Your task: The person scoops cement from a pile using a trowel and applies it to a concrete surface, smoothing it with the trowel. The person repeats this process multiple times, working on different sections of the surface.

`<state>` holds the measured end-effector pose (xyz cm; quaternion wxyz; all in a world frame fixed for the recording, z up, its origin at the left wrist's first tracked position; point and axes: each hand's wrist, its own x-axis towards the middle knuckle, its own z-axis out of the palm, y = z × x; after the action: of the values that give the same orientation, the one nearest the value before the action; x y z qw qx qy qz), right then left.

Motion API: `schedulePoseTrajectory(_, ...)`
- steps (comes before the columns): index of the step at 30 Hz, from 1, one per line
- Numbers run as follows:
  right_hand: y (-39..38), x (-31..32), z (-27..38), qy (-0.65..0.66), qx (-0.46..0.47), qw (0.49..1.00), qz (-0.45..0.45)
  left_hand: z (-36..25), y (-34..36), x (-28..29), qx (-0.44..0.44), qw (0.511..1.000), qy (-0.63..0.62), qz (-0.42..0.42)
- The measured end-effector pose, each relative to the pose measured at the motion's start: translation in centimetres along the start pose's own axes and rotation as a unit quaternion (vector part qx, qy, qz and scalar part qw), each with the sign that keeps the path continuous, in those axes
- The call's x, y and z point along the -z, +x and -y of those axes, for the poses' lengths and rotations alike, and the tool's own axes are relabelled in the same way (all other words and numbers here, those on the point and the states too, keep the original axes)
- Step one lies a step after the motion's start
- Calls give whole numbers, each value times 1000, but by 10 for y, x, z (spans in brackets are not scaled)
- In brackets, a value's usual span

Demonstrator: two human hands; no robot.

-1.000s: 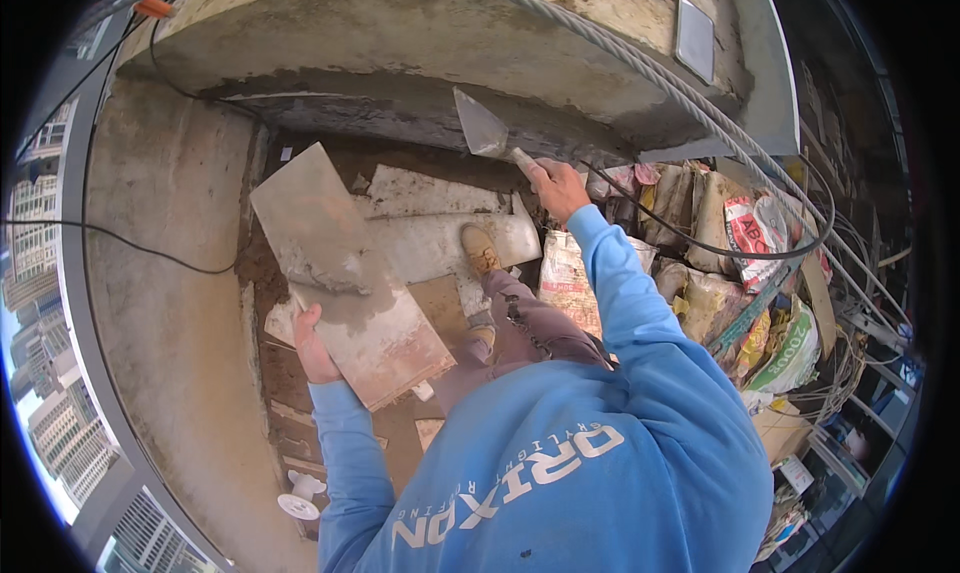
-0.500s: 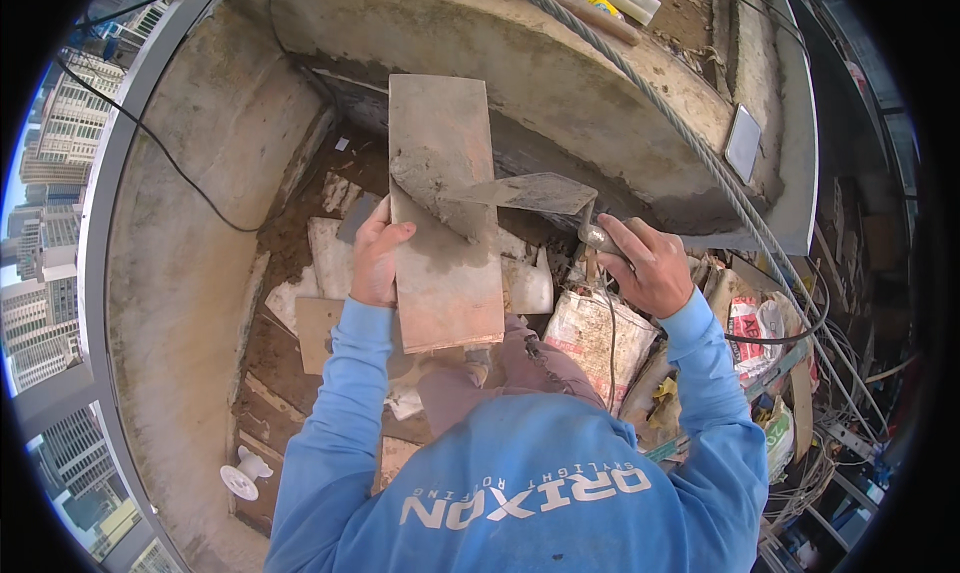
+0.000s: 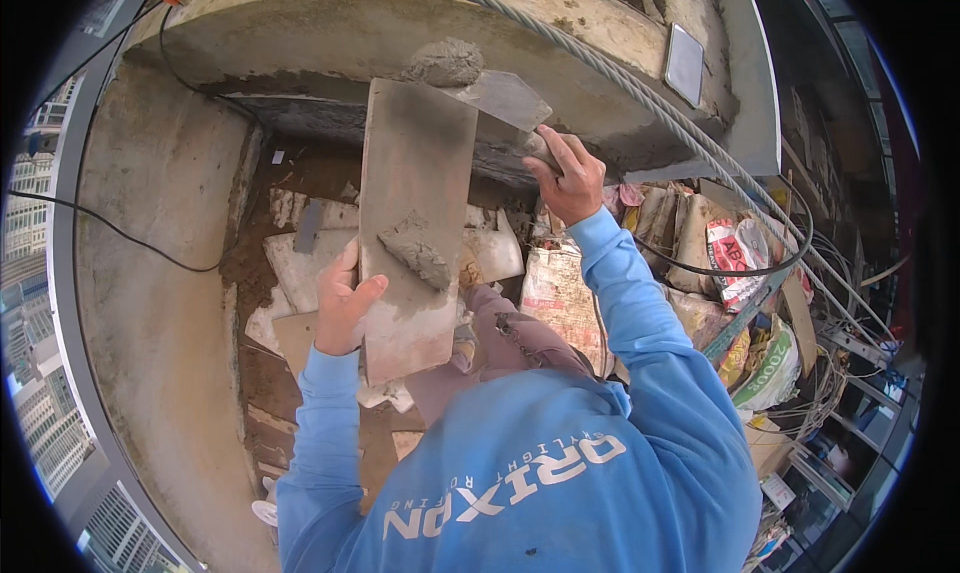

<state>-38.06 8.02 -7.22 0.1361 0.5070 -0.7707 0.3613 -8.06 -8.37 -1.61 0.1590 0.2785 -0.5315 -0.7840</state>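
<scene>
My left hand (image 3: pixel 343 305) grips the left edge of a long flat board (image 3: pixel 412 323), thumb on top and the other fingers mostly hidden behind it. A lump of wet mortar (image 3: pixel 416 253) sits on the board's middle, and the far half is smeared grey. Closed round the handle of a pointed trowel (image 3: pixel 508 100), my right hand (image 3: pixel 570 180) is beyond the board's right edge. A heap of mortar (image 3: pixel 443 63) rides on the blade's left part, just past the board's far end and in front of the concrete wall; whether it touches the wall I cannot tell.
A curved concrete wall (image 3: pixel 300 43) runs across the far side. A thick steel cable (image 3: pixel 640 88) slants over it, near a phone-like slab (image 3: pixel 685 65). Sacks (image 3: pixel 565 293), wires and debris lie to the right; broken slabs (image 3: pixel 290 263) lie below left.
The trowel has lifted off the board and moved toward the far wall, carrying mortar. A smaller lump remains on the board. The view has shifted to the right.
</scene>
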Motion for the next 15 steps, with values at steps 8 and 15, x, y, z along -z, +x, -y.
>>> schedulePoseTrajectory(8, -121, 30, -135, -236, -114, 958, 116, 42, -9, 48, 28, 972, -154, -177)
schedulePoseTrajectory(15, -132, -50, -196, -225, -333, 824, 399, 62, -34, 80, 108, 926, -286, -220)
